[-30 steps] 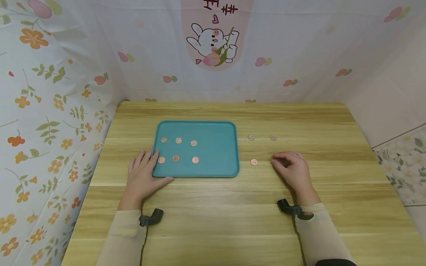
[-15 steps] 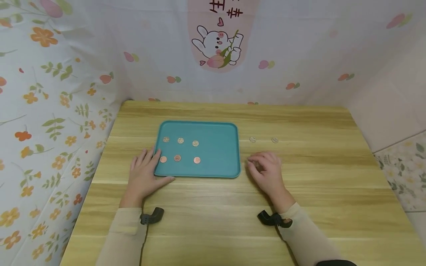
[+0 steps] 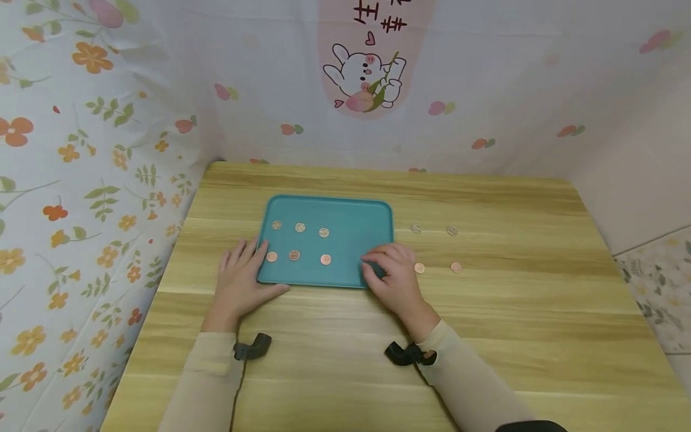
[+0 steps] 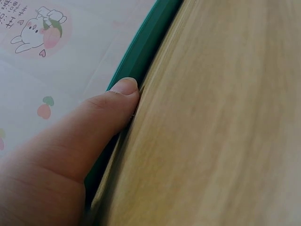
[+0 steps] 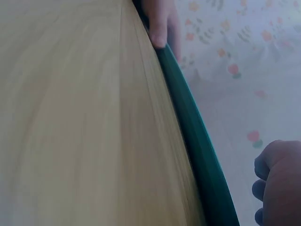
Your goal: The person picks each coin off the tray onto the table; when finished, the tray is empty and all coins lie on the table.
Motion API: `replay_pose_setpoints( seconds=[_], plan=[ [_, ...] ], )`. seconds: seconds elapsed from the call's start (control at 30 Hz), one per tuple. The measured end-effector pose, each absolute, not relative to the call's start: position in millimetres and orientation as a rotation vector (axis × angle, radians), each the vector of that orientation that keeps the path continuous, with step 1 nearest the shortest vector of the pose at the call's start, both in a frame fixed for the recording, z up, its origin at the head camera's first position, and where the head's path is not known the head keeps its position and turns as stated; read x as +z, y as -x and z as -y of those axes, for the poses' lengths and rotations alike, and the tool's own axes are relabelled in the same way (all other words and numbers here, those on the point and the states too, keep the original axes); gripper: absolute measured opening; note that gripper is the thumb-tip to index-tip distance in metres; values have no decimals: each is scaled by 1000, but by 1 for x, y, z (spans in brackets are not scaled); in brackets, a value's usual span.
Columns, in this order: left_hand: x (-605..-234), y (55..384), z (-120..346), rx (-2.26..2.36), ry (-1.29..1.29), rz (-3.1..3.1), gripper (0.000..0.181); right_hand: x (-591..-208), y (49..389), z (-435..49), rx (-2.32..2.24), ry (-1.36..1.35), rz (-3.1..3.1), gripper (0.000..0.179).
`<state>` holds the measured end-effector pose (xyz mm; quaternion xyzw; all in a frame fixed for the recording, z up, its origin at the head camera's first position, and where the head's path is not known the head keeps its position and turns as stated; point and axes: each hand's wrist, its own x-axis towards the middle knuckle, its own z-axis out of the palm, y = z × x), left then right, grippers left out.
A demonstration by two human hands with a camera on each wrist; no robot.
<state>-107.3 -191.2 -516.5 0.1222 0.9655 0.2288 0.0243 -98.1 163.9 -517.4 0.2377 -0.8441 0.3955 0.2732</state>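
Note:
My left hand (image 3: 240,288) rests spread at the left front corner of a teal tray (image 3: 358,228), its thumb against the front edge; the left wrist view has that thumb (image 4: 106,110) touching the rim. Three gold-toned coins (image 3: 300,227) form a back row in the tray, with three copper coins (image 3: 294,255) in front. Over the tray's right front part hovers my right hand (image 3: 396,279), fingers loosely bent, no coin visible between them. In the right wrist view the same hand (image 5: 284,181) is partly cut off at the edge.
Right of the tray, two pale metallic coins (image 3: 452,230) lie behind two copper coins (image 3: 456,267) on the wooden table (image 3: 513,336). A patterned cloth (image 3: 464,78) hangs behind the table, and a floral one (image 3: 81,210) hangs at the left.
My right hand has moved left from the rightmost copper coin on the table to above the tray, uncovering that coin. The left hand keeps its place on the tray. The head view shifted slightly.

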Motion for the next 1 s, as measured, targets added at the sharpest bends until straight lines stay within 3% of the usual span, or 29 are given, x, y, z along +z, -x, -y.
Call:
replay_pose_setpoints(
  seconds=[0.6,1.0],
  plan=[
    [-515,107,191,695,-362,-2987,119,-511,111,-97,682,-645,2721,26],
    [-514,106,190,704,-360,-2977,119,-514,113,-89,794,-510,2766,18]
  ],
)
